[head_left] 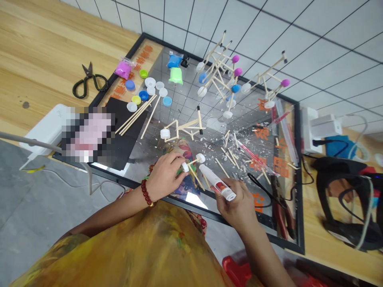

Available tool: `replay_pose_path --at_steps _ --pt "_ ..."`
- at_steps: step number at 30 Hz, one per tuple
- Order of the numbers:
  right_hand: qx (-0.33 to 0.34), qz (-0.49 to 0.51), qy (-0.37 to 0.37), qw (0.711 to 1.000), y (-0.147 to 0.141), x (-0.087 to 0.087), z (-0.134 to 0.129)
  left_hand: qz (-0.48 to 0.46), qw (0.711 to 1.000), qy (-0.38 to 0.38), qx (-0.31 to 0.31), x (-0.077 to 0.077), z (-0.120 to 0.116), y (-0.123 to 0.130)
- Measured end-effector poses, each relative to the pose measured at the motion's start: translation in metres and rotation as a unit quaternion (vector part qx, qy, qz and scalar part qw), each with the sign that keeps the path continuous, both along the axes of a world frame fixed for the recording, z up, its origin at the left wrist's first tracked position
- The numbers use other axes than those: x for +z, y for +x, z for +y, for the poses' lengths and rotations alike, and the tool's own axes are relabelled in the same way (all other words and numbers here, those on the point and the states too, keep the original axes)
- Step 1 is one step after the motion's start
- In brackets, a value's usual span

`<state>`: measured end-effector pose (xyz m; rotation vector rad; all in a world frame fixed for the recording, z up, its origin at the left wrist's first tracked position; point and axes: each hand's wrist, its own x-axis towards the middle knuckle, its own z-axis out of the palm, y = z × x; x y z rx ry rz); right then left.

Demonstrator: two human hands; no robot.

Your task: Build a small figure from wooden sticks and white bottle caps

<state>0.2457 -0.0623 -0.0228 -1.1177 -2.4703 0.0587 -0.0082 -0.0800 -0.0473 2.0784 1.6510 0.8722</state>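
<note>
My left hand [168,175] pinches a white bottle cap [185,166] on a small frame of wooden sticks [194,173], held just above the glass board's near edge. A second white cap [200,158] sits at the frame's far right end. In my right hand [239,201] is a white glue tube [217,181] with a red label, its upper end close to that second cap; I cannot tell if they touch. Beyond my hands stands another stick figure [185,129] with a white cap and black tips.
Several stick figures [218,71] with caps and coloured balls stand at the back. Loose caps [143,95], clay packets [176,75] and sticks [136,115] lie left. Scissors [89,79] rest on the wood; pliers [281,211] and white crumbs [242,137] are on the right.
</note>
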Motion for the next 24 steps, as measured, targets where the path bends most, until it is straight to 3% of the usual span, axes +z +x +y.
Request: replay_pose_path --at_steps 17,24 --pt "-0.018 -0.004 0.025 1.0 -0.0058 0.0004 0.001 -0.004 1.0 -0.003 -0.005 0.0004 0.0019 0.0" --pt "0.01 0.019 -0.009 1.0 -0.0033 0.0026 0.0011 0.0 1.0 -0.007 -0.002 0.0011 0.0018 -0.0005"
